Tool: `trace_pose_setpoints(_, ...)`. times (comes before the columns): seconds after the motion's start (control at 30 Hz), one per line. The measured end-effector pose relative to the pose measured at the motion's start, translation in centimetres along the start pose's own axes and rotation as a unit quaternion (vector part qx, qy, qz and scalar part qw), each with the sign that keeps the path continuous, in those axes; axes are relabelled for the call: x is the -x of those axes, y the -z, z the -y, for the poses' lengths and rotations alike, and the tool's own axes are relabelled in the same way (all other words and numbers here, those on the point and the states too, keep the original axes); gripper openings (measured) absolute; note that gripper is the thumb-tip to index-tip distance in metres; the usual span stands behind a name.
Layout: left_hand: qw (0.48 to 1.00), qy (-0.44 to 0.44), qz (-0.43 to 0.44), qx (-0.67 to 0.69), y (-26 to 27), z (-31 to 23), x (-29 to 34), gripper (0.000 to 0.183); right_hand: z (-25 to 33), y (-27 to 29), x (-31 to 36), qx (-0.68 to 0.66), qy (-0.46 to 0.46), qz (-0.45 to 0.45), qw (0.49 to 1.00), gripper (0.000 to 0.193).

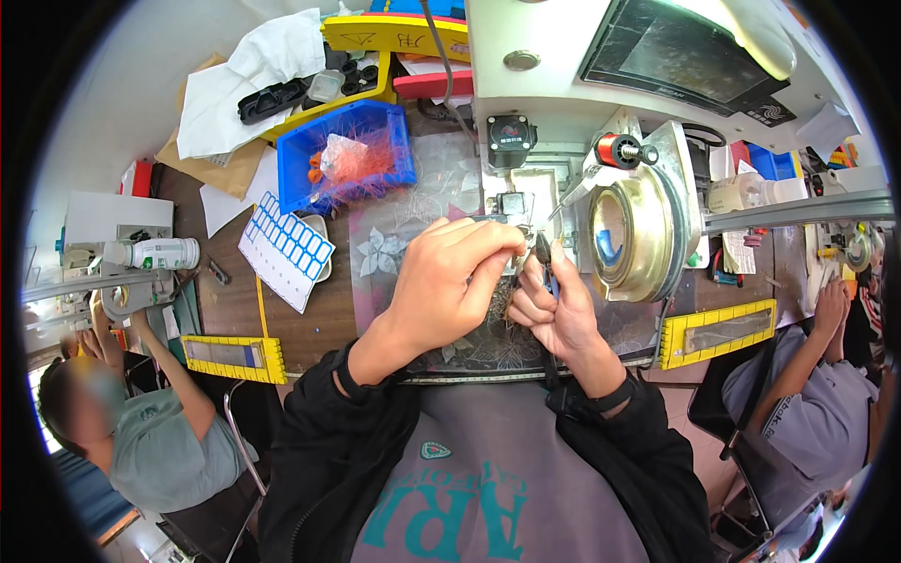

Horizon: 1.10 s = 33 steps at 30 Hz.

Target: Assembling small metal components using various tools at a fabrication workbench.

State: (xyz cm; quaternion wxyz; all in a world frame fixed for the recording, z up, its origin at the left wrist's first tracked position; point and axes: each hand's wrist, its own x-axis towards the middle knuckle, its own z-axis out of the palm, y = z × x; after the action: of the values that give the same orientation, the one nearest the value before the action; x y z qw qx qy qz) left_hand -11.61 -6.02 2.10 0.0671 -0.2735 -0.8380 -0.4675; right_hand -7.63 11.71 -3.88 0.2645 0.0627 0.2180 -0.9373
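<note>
My left hand (434, 286) reaches to the front of a bench machine. Its thumb and fingertips are pinched together beside a small metal fixture (512, 204); whatever they hold is too small to make out. My right hand (566, 324) is closed around small pliers (542, 250) with dark jaws and a blue handle. The pliers point up toward the fixture, close to my left fingertips. Just right of the hands stands a large brass-coloured wheel (608, 242), with a spool of red wire (619, 150) above it.
A blue bin (409, 165) holding a tangle of fine red wires stands at the back left. In front of it lies a white card with blue-framed cells (286, 250). A dark screen (671, 52) sits on the machine. Yellow-framed trays (235, 358) line the edge; co-workers sit either side.
</note>
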Motion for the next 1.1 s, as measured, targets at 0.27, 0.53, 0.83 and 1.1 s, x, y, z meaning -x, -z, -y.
trace_pose_setpoints(0.27,0.998,0.056,-0.021,0.030,0.7,1.0,0.9,0.007,0.7,-0.4,0.4,0.066,0.002,0.013,0.998,0.043)
trace_pose_setpoints(0.53,0.972,0.161,-0.171,0.004,8.1,4.8,0.8,0.037,3.0,-0.2,5.8,0.498,-0.084,-0.007,0.863,0.040)
trace_pose_setpoints(0.83,0.901,0.068,-0.177,-0.390,11.6,9.9,0.2,0.042,5.8,3.1,9.2,0.842,0.100,-0.227,0.479,0.029)
trace_pose_setpoints(1.1,0.954,0.111,-0.123,-0.249,9.9,5.4,-0.3,0.022,6.0,6.1,9.4,0.879,0.212,-0.221,0.365,0.036)
